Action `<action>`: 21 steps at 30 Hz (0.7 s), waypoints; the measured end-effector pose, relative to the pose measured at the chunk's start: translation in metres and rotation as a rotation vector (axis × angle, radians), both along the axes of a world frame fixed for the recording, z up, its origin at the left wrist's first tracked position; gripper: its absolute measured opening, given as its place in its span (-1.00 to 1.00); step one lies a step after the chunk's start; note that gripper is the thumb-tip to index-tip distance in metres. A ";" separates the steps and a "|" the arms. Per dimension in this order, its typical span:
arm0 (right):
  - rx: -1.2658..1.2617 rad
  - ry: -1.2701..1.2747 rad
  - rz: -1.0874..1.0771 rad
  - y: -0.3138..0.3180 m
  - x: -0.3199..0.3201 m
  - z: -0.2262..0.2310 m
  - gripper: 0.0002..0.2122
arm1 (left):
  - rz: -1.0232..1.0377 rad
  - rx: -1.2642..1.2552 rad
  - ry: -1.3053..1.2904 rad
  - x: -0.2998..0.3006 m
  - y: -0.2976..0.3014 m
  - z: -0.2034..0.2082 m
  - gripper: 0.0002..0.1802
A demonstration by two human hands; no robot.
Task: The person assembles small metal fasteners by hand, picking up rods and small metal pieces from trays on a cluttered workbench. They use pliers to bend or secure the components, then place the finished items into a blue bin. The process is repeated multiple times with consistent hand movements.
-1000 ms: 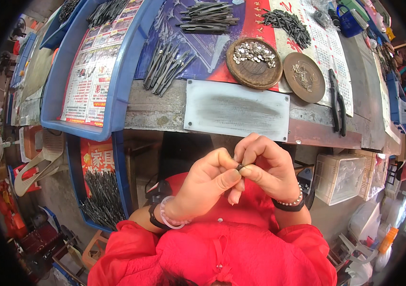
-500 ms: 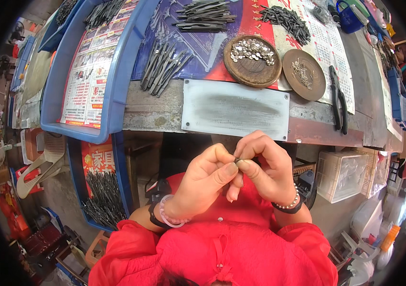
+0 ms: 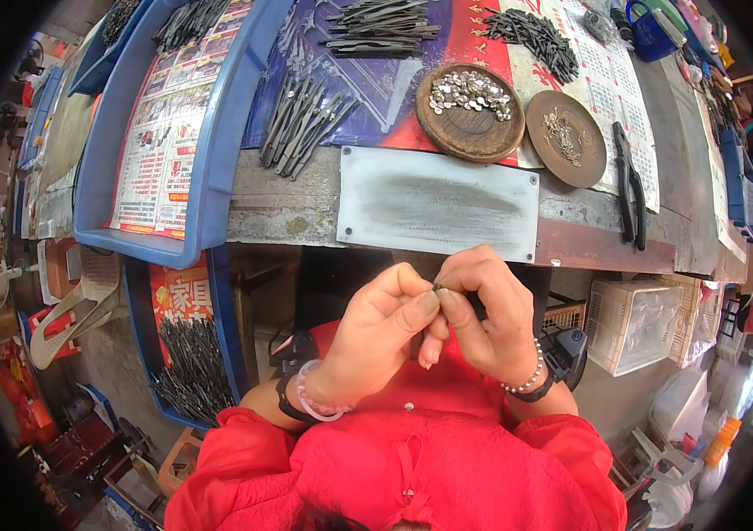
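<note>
Red/blk print on paper liner, blue tray. Hands together: L hand & R hand pinch sm. dark piece betw. fingertips, wearer's side of bench. Mostly hidden; direction, long axis can't tell.

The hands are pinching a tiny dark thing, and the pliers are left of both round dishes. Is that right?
Not quite: the head view shows the pliers right of both round dishes. The hands are indeed pinching a tiny dark thing.

The left hand and right hand meet, fingers bent and pinching, thumbs close together.
</note>
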State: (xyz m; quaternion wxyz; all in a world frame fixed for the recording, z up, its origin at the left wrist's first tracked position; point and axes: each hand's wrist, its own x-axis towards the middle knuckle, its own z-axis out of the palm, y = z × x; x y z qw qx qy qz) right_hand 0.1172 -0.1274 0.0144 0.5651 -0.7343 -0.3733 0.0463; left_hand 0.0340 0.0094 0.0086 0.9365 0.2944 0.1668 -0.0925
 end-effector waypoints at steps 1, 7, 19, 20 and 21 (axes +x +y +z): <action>-0.015 -0.018 -0.010 0.000 0.000 -0.001 -0.87 | 0.005 -0.003 0.009 0.000 0.000 0.000 -0.82; -0.068 -0.078 -0.041 -0.001 -0.002 -0.001 -0.88 | -0.008 -0.012 0.012 0.001 0.000 -0.002 -0.80; -0.054 -0.040 0.000 -0.003 -0.003 0.000 -0.90 | -0.045 -0.127 -0.046 -0.002 0.004 -0.007 -0.89; -0.056 -0.037 0.009 -0.003 -0.003 0.000 -0.91 | -0.043 -0.123 -0.044 -0.003 0.004 -0.008 -0.89; -0.057 -0.027 0.017 -0.003 -0.002 0.000 -0.91 | -0.045 -0.122 -0.037 -0.003 0.004 -0.008 -0.89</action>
